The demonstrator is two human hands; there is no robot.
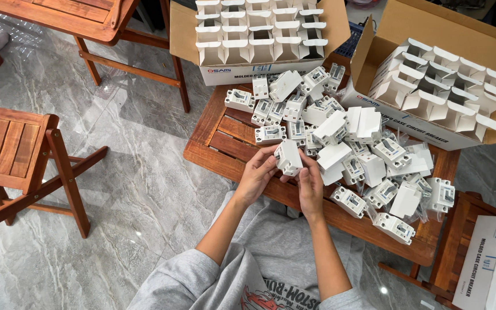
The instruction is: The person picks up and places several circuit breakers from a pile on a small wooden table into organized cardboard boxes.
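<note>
Both hands close their grip on one small white box (288, 157), left hand (256, 177) and right hand (311, 185) holding it just above the near edge of a slatted wooden surface (225, 143). Loose white circuit breakers (348, 150) are heaped beyond it, with two open cartons (431, 86) of divided cells behind.

Chair (12, 149) cut off at left edge, box (492, 264) at bottom right. Breaker (288, 158) underside hidden by fingers. Breaker markings too small to tell.
</note>
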